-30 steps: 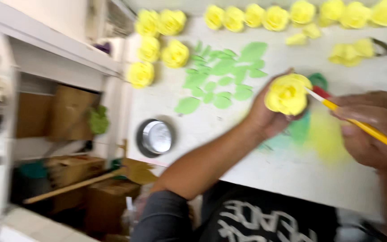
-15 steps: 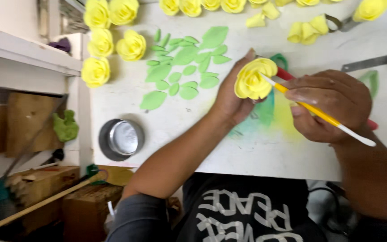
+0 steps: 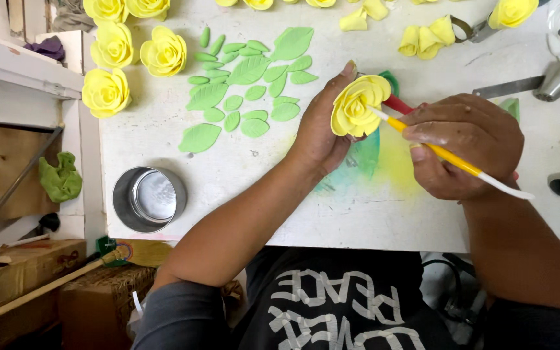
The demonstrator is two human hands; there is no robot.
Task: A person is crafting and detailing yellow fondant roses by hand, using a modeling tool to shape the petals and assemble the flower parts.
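My left hand point(image 3: 322, 133) holds a yellow sculpted rose point(image 3: 356, 105) just above the white worktable point(image 3: 241, 194). A thin yellow modelling tool with white ends point(image 3: 448, 155) is gripped in my right hand point(image 3: 465, 146), and its tip touches the rose's petals. A red-handled tool point(image 3: 398, 104) lies under the rose. Green and yellow colour smears mark the table beneath my hands.
Several green cut-out leaves point(image 3: 247, 84) lie left of the rose. Finished yellow roses point(image 3: 131, 48) sit at the far left and along the far edge. A round metal tin point(image 3: 148, 198) stands near the front left corner. Metal tools point(image 3: 552, 81) lie at the right. Cardboard boxes point(image 3: 27, 272) sit below left.
The view has shifted and steadied; my hands, the rose and the tool stay together, with the tool tip still at the petals.
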